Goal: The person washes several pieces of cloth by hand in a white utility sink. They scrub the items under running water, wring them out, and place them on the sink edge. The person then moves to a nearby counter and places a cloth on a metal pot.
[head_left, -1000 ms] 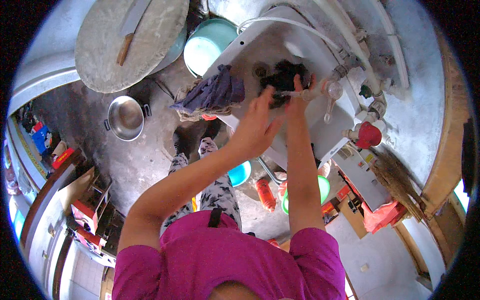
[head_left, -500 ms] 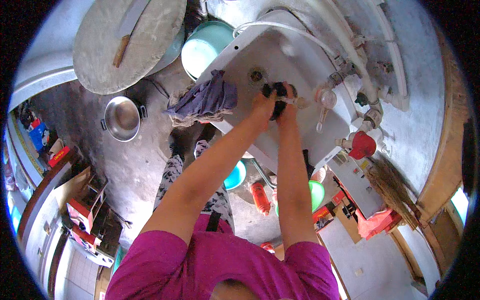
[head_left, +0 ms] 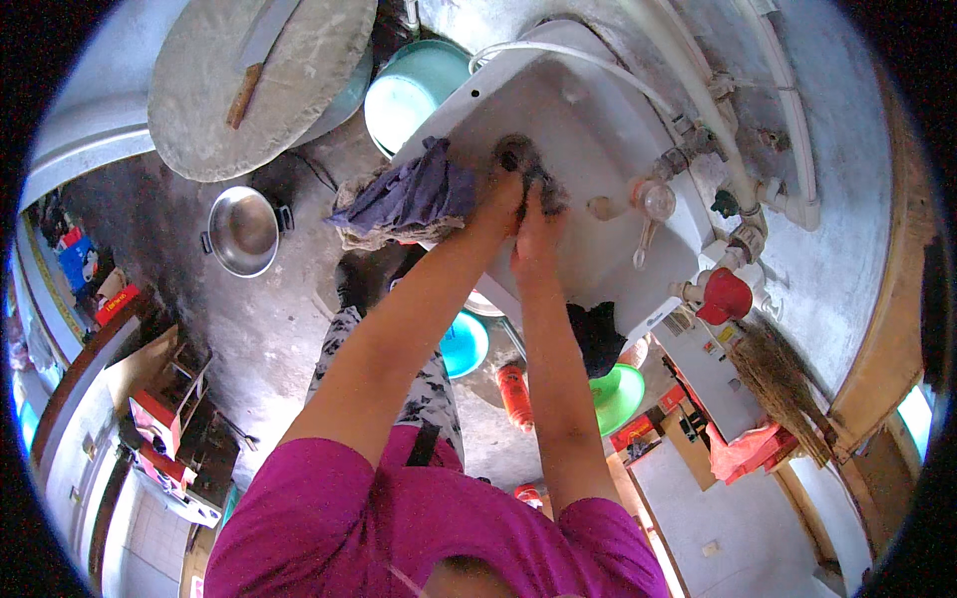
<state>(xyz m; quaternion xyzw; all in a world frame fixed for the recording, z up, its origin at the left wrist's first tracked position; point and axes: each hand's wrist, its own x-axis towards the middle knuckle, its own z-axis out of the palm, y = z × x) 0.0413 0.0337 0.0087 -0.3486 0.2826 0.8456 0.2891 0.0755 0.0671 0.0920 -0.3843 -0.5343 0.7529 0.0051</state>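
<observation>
Both my hands are down in the white sink [head_left: 608, 120], close together beside the drain [head_left: 513, 149]. My left hand [head_left: 503, 201] and my right hand [head_left: 539, 231] are closed on a small, wet-looking dark cloth [head_left: 539, 183], bunched between them. Its exact shape is hidden by the fingers. Over the sink's left edge lies a heap of purple-grey cloth [head_left: 414, 191]. Another black cloth [head_left: 596, 337] hangs over the near rim, right of my right forearm. A tap with a clear knob [head_left: 654, 199] sticks out over the basin to the right of my hands.
A pale green tub [head_left: 414, 100] stands left of the sink. Behind it, a large round board [head_left: 199, 100] carries a cleaver [head_left: 247, 85]. On the floor are a steel pot [head_left: 244, 232], a blue basin [head_left: 465, 344] and a green basin [head_left: 620, 397]. A red valve [head_left: 725, 296] juts from the wall pipes.
My hands have moved left and nearer me, from beneath the tap to beside the drain, with the dark cloth. The black cloth on the near rim now shows more beside my right forearm.
</observation>
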